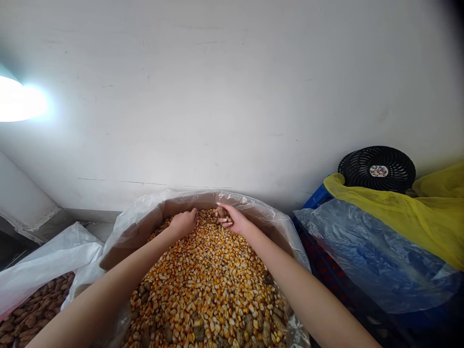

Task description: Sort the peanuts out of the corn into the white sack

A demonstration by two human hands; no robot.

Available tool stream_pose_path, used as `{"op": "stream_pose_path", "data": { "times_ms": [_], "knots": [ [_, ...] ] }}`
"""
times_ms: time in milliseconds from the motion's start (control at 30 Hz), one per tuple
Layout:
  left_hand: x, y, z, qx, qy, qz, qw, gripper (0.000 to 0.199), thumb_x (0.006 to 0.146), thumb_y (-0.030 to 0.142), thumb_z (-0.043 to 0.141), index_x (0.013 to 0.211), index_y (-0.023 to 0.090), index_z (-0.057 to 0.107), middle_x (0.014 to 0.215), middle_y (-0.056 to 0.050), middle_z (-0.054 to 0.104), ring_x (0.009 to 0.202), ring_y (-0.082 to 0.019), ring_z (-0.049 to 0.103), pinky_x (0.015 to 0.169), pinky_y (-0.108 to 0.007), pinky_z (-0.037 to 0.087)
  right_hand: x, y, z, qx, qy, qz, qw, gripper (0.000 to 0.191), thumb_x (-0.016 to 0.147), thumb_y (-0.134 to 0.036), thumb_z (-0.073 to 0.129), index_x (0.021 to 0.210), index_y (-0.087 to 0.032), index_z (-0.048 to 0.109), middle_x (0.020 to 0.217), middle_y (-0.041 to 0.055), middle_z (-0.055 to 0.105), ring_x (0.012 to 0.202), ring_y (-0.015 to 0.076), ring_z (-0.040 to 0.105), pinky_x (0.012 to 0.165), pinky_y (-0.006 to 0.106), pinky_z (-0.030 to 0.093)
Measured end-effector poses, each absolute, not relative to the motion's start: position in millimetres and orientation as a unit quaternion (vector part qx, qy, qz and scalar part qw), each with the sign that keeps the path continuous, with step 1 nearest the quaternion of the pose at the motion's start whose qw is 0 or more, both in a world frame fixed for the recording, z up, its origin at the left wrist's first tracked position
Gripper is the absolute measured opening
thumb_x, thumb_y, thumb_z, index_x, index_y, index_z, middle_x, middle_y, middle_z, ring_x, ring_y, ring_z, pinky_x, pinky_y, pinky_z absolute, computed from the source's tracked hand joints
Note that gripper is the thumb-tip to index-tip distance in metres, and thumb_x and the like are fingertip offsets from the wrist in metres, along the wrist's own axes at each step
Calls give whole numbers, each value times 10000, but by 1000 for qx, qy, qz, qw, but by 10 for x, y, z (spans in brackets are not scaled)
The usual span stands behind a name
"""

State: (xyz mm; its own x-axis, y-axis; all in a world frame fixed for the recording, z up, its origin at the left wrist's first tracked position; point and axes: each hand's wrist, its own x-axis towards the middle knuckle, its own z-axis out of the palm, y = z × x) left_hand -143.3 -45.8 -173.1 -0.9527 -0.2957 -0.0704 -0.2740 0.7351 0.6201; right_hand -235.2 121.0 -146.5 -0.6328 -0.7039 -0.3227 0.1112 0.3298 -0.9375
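Corn kernels [210, 275] fill a box lined with clear plastic [286, 227], and peanuts in the shell [266, 333] lie among them. My right hand [237, 221] is at the far side of the box, palm turned inward, its fingers curled around peanuts [221, 211]. To the left of it, my left hand [184, 223] hovers over or touches the kernels with its fingers closed; what they hold, if anything, is hidden.
A bag of brown nuts or peanuts [36, 304] stands at the lower left. On the right are a blue crate [319, 195], plastic sheeting [366, 251], yellow mesh [402, 217] and a black fan [377, 169]. A white wall [217, 106] rises behind the box; a bright lamp [18, 99] glows left.
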Motion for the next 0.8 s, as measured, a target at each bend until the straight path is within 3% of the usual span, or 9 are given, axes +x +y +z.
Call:
{"op": "stream_pose_path", "data": {
  "times_ms": [100, 167, 267, 333, 467, 567, 633, 733, 800],
  "knots": [
    [-1490, -494, -1653, 151, -908, -392, 4, 257, 752, 393, 396, 815, 152, 461, 705, -80, 491, 640, -184, 482, 610, -291, 388, -2357, 1230, -1502, -215, 784, -477, 334, 335, 724, -467, 411, 838, -154, 449, 683, 22, 470, 422, 42, 353, 357, 160, 224],
    [-1504, -499, -1583, 138, -879, -456, -19, 326, 765, 466, 316, 828, 168, 431, 699, -42, 467, 482, -99, 398, 457, -212, 334, -2344, 1235, -1527, -234, 829, -420, 285, 307, 738, -435, 423, 829, -149, 489, 677, 38, 496, 455, 68, 403, 404, 183, 294],
    [-1480, -480, -1499, 111, -836, -535, -52, 370, 761, 517, 230, 867, 193, 375, 694, 0, 411, 383, -44, 244, 345, -178, 217, -2309, 1225, -1583, -281, 879, -325, 205, 156, 725, -256, 480, 829, -162, 549, 783, 72, 548, 670, 142, 507, 617, 246, 387],
    [-1456, -464, -1476, 101, -822, -557, -62, 359, 754, 516, 225, 860, 198, 352, 694, 10, 383, 379, -35, 214, 331, -170, 188, -2293, 1212, -1626, -306, 898, -264, 172, 164, 688, -141, 497, 833, -158, 572, 850, 98, 558, 828, 204, 506, 754, 305, 361],
    [-1442, -453, -1506, 99, -839, -531, -56, 378, 763, 504, 184, 883, 186, 349, 706, 0, 397, 381, -39, 228, 334, -177, 203, -2318, 1209, -1618, -317, 919, -178, 151, 169, 701, -148, 478, 829, -111, 582, 867, 150, 557, 868, 250, 500, 766, 344, 347],
    [-1447, -461, -1557, 110, -886, -449, -31, 404, 780, 481, 153, 906, 167, 375, 729, -32, 452, 418, -68, 328, 382, -198, 282, -2365, 1251, -1484, -324, 917, -156, 173, 272, 763, -340, 418, 867, -145, 577, 809, 96, 575, 738, 182, 532, 623, 253, 381],
    [-1443, -474, -1587, 113, -924, -365, -9, 369, 780, 455, 229, 884, 154, 415, 745, -63, 486, 530, -120, 441, 495, -236, 368, -2382, 1291, -1377, -339, 908, -145, 201, 355, 772, -436, 360, 878, -175, 577, 745, 50, 581, 631, 135, 526, 523, 206, 357],
    [-1423, -499, -1599, 96, -967, -236, 1, 310, 771, 389, 310, 894, 143, 454, 791, -115, 523, 729, -237, 508, 680, -365, 396, -2367, 1341, -1286, -361, 902, -105, 214, 280, 721, -380, 448, 817, -163, 598, 727, 40, 585, 613, 124, 517, 496, 193, 327],
    [-1403, -520, -1573, 77, -982, -173, -16, 328, 778, 374, 291, 937, 141, 457, 822, -140, 538, 770, -282, 513, 706, -429, 386, -2337, 1354, -1291, -375, 899, -72, 213, 214, 670, -303, 504, 783, -154, 607, 755, 54, 590, 655, 142, 524, 523, 204, 331]
  ]
}}
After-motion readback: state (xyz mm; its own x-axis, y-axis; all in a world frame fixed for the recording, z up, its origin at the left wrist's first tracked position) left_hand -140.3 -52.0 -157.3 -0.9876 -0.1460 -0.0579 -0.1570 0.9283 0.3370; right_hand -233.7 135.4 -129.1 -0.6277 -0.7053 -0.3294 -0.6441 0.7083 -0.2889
